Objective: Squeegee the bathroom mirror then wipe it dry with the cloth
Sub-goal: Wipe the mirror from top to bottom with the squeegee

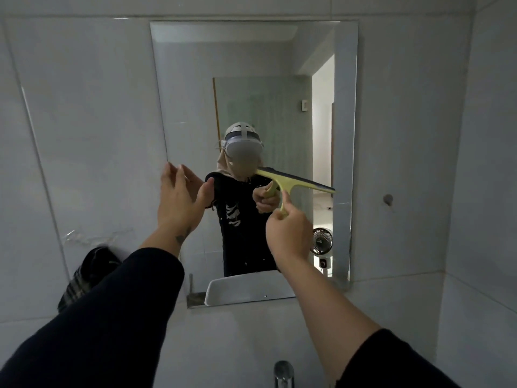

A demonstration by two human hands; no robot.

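Just above the right hand [288,233], whose fingers grasp its handle, the yellow squeegee [291,183] lies blade-flat against the mirror [195,107] to pull water off; the left hand [179,197] hovers released, cloth [84,275] below it.

Legible text: none. White print on the front of the black shirt [234,217], seen reflected in the frameless rectangular wall mirror [179,79]: broken shapes, unreadable. Small dark tattoo mark on the left wrist [181,237]: too small to make out. Pale yellow plastic squeegee [282,186]: no visible marking.
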